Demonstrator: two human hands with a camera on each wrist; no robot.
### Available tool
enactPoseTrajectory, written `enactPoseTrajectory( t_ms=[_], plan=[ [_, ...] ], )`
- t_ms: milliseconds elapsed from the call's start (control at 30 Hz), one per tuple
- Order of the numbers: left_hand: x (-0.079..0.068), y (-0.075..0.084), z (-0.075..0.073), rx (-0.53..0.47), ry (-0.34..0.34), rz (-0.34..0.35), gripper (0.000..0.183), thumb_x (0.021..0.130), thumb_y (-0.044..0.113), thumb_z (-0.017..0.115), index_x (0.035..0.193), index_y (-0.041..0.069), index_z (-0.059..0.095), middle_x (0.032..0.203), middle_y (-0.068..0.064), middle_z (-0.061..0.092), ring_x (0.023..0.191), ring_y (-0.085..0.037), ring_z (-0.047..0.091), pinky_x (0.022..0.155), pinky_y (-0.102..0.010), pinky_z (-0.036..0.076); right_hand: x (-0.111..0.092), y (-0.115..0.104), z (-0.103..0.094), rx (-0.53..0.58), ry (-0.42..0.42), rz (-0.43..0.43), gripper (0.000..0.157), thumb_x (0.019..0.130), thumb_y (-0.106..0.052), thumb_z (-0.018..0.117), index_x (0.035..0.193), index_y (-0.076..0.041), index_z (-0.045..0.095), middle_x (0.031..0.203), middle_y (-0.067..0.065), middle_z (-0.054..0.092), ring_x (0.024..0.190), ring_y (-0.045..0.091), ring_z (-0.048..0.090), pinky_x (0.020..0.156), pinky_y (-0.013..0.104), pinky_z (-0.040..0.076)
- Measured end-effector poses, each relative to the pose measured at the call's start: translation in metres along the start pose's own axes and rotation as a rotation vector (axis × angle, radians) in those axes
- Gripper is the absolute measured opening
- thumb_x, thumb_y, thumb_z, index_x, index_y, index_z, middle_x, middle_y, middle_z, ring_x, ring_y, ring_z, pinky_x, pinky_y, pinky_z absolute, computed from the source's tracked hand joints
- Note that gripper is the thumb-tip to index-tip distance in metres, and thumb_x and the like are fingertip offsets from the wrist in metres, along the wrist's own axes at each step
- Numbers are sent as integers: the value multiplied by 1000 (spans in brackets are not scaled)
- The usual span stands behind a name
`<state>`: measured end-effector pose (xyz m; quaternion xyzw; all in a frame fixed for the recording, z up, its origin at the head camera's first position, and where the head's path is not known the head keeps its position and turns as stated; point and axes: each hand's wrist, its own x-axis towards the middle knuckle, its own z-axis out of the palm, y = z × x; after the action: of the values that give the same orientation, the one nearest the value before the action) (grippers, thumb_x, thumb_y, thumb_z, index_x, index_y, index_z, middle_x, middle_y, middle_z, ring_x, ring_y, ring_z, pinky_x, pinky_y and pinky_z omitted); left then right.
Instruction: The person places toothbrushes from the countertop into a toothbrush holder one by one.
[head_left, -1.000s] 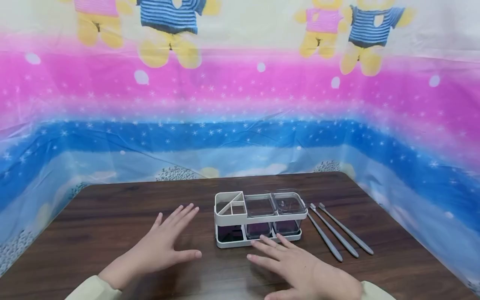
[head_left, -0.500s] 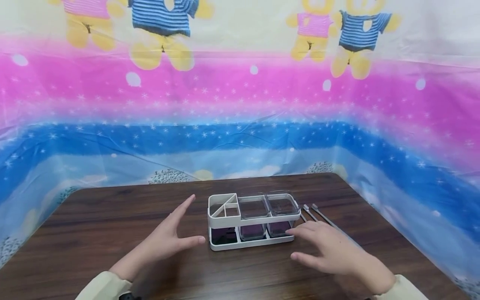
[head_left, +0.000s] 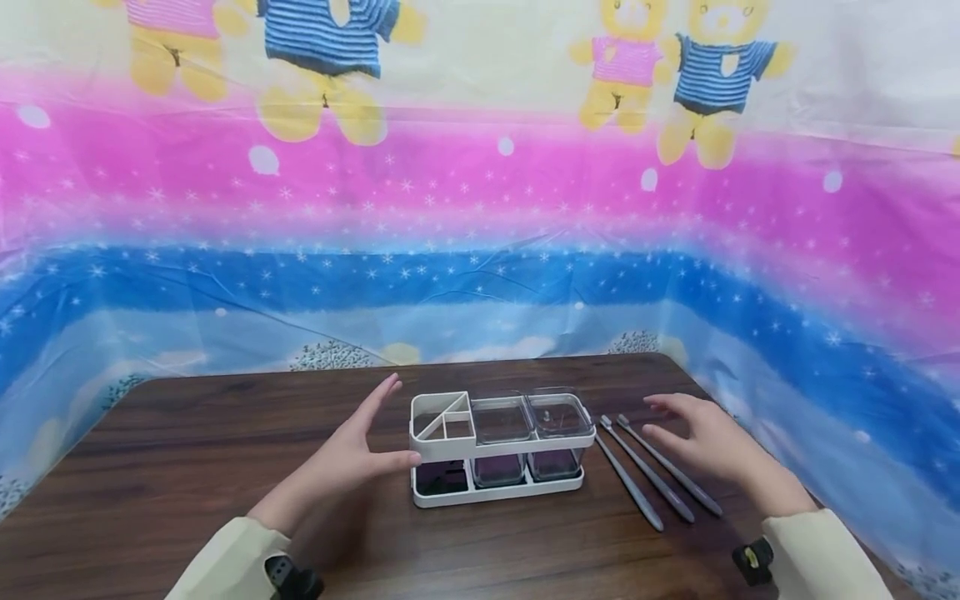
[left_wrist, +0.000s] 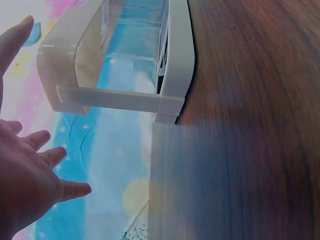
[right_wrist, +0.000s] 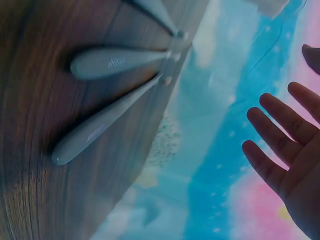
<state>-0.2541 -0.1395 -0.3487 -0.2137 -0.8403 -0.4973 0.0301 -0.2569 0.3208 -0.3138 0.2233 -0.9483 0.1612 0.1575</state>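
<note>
Head view: the left hand (head_left: 347,454) stands beside the white rack (head_left: 501,448), fingers spread and empty, contact unclear; the right hand (head_left: 708,435), likewise empty, is near three grey toothbrushes (head_left: 649,472) on the counter (head_left: 210,442), right of the rack. Pinching one mid-handle, rack steadied, should work best.

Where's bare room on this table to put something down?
The dark wooden table is bare left of the left hand and in front of the white two-tier plastic rack. Right of the rack is crowded: three grey toothbrushes, the right hand close by.
</note>
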Motion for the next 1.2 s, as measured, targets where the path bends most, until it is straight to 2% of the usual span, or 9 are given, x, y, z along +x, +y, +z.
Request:
enactPoseTrajectory(
  t_ms=[133,233,400,567,800,967,1200],
  plan=[
    [4,-1,4,-37,-2,-6,106,76,32,83,155,23,13,158,-10,22,145,-40,15,108,-69,16,10,20,4,53,-30,76,46,94,-25,64,128,5,55,111,17,67,98,33,65,84,51,51],
    [7,-3,8,-57,-14,-16,108,75,32,83,155,24,11,159,-9,20,145,-39,14,108,-69,15,16,31,9,72,-76,161,50,95,-26,61,133,6,50,113,22,65,102,37,63,84,52,50],
    [9,-8,13,-59,-24,-32,108,76,31,82,155,24,9,159,-10,20,146,-38,13,108,-69,16,22,38,19,143,-130,251,54,95,-26,60,136,6,45,119,28,60,107,42,60,83,51,51],
    [9,-13,15,-65,-20,-32,107,78,30,81,156,20,8,158,-13,22,145,-38,16,108,-68,17,30,41,32,190,-158,266,53,94,-21,62,135,8,45,116,29,60,105,42,59,82,50,51],
    [12,-12,15,-64,-29,-42,107,78,32,81,156,21,8,158,-11,23,145,-37,17,108,-68,18,37,54,52,154,-225,296,51,93,-19,62,133,10,47,116,32,58,105,45,58,84,54,49],
    [15,-12,15,-67,-34,-41,107,78,32,81,156,21,8,158,-12,23,145,-37,16,108,-68,17,36,58,57,128,-278,330,52,91,-18,63,131,11,49,116,32,58,104,45,57,84,54,48],
    [16,-11,16,-75,-42,-53,108,78,33,81,156,21,7,157,-15,23,145,-38,16,108,-69,16,36,57,62,134,-310,382,49,89,-14,66,129,11,51,121,34,55,108,47,56,86,55,48]
  ],
)
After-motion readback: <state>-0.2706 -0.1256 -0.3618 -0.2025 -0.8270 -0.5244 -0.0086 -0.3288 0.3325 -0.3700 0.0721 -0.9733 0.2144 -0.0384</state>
